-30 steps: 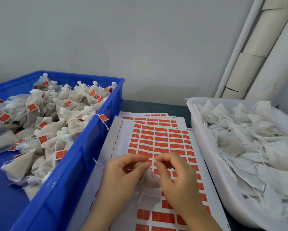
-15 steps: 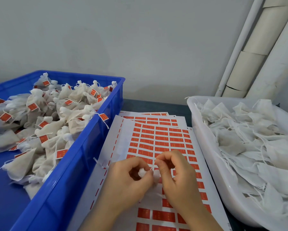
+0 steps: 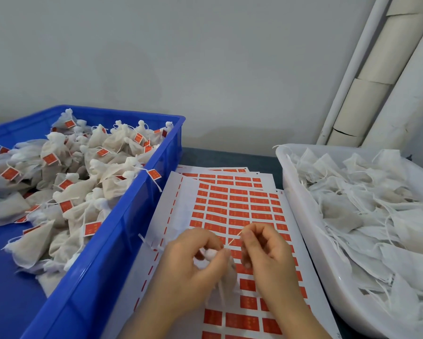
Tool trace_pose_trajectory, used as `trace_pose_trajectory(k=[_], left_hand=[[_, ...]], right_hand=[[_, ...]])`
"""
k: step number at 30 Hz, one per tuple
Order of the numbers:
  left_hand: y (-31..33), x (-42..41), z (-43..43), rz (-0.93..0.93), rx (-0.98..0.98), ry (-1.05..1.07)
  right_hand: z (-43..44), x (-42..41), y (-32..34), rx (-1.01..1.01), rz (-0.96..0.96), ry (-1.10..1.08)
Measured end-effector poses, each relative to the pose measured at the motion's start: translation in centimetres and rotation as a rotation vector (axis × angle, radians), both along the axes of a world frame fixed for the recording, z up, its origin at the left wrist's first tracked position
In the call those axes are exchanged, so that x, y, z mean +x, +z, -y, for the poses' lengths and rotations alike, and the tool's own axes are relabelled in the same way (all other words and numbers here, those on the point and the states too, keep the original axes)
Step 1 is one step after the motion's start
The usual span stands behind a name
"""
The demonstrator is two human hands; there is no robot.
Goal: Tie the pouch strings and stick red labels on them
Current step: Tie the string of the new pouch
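Observation:
A small white pouch (image 3: 226,287) lies between my hands over the sheet of red labels (image 3: 237,206). My left hand (image 3: 193,270) grips its bunched neck, fingers curled round it. My right hand (image 3: 266,255) pinches the pouch string (image 3: 233,239) and holds it taut up and to the right of the neck. Most of the pouch body is hidden under my palms.
A blue crate (image 3: 122,243) on the left holds several tied pouches with red labels. On the right, a white tub (image 3: 301,216) is full of untied pouches with loose strings. More label sheets lie under the top one. Wall and pipes stand behind.
My right hand has drawn away to the right, pulling the string taut. The left hand has closed tighter on the pouch neck and both hands sit slightly lower.

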State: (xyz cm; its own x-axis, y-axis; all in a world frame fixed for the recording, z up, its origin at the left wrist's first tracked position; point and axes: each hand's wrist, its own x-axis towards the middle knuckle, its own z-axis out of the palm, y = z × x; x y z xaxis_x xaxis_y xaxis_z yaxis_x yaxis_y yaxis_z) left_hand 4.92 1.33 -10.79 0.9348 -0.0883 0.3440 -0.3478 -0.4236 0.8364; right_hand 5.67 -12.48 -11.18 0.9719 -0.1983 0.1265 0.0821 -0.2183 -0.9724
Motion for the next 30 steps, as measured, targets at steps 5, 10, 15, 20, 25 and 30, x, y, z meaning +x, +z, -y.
trace_pose_trajectory(k=[5,10,15,20,25,30], left_hand=[[0.2,0.1,0.1,0.007,-0.092,0.034],[0.4,0.1,-0.1,-0.067,-0.211,-0.047],[0.3,0.1,0.2,-0.092,-0.258,-0.052],[0.6,-0.1,1.1,-0.095,-0.288,-0.086],[0.7,-0.2,1.0,-0.115,-0.328,-0.198],[0.4,-0.1,0.4,-0.134,-0.291,-0.17]], right_hand=[[0.2,-0.1,1.3,0.481,-0.126,0.178],[-0.2,-0.2,1.3,0.864,-0.193,0.303],[-0.6,-0.4,1.1,0.936,-0.249,0.291],[-1.3,-0.4,1.5,0.959,-0.297,0.276],[-1.5,-0.4,1.4,0.869,-0.339,0.251],[-1.5,-0.5,1.5,0.747,-0.272,0.269]])
